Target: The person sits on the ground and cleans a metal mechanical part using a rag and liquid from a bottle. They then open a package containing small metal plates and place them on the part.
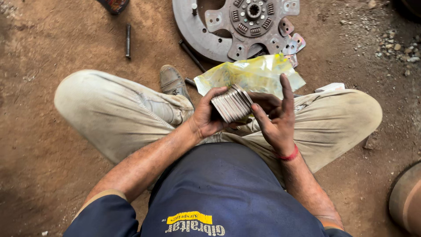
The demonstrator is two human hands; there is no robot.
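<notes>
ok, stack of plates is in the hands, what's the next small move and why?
Probably peel the top plate off the stack of thin metal plates with the right hand. The left hand already grips the stack from below, the right-hand fingers sit open at its edge, and the yellow plastic bag lies just behind.

place: open-air repair yard | my seat: dirt floor [52,145] | clutch disc [252,24] ahead | bolts [128,41] left of disc
</notes>
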